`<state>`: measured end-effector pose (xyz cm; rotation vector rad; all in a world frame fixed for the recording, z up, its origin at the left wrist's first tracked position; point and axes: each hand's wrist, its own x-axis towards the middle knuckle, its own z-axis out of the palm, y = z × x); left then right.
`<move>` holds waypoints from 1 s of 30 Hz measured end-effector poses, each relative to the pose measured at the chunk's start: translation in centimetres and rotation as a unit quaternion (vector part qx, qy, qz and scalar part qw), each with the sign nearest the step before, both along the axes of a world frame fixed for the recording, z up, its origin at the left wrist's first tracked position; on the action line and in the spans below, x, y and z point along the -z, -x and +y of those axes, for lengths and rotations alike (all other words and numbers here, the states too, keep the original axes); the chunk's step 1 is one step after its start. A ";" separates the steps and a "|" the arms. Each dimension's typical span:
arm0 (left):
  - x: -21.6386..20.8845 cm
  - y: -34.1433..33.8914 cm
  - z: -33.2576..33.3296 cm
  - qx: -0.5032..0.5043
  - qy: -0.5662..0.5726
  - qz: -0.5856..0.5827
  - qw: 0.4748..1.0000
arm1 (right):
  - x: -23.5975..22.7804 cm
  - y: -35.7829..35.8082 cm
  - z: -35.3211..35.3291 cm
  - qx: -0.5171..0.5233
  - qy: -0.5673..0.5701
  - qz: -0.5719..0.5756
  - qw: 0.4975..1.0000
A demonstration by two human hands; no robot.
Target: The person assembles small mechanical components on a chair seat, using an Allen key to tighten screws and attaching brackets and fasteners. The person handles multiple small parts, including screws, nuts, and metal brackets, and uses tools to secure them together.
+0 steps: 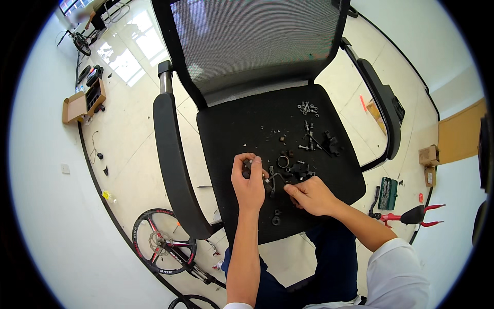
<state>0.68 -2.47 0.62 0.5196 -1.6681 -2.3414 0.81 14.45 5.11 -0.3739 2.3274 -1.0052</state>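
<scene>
My left hand (249,181) is closed round a small dark part (247,170), mostly hidden by the fingers. A thin bent metal rod, which looks like a hex key (278,174), runs from that part to my right hand (312,196), whose thumb and fingers pinch its other end. Both hands are over the black chair seat (226,129). Close beyond them lie a metal ring (283,162) and a black mechanical part (300,170). A round black piece (276,220) rests nearer to me.
Bolts (307,108), several small fittings (310,136) and another black part (331,143) lie on the seat's right side. Armrests (177,165) flank it. On the floor are a bicycle wheel (154,242), an open cardboard box (77,107), a green tool case (388,193) and a red fork (432,208).
</scene>
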 end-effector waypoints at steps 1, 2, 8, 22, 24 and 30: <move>0.1 -0.1 0.0 0.009 -0.018 -0.012 1.000 | 0.0 0.0 0.1 0.002 -0.002 -0.022 1.000; 0.2 0.0 0.0 0.018 -0.036 -0.024 0.999 | -0.1 0.0 0.3 0.004 -0.005 -0.042 0.999; -1.0 -0.1 -0.2 0.093 -0.263 0.012 0.960 | 0.9 0.4 1.4 0.032 0.096 0.029 0.994; -0.1 -0.3 -2.3 0.023 -0.247 0.034 0.968 | 2.9 3.7 1.0 0.373 0.437 -0.102 0.812; 0.2 -0.6 -2.2 0.048 -0.111 -0.045 0.992 | 2.7 5.0 3.1 0.390 0.423 -0.070 0.815; 1.8 -0.5 -2.0 0.126 0.100 -0.088 0.983 | 4.9 7.1 6.1 0.398 0.115 0.025 0.910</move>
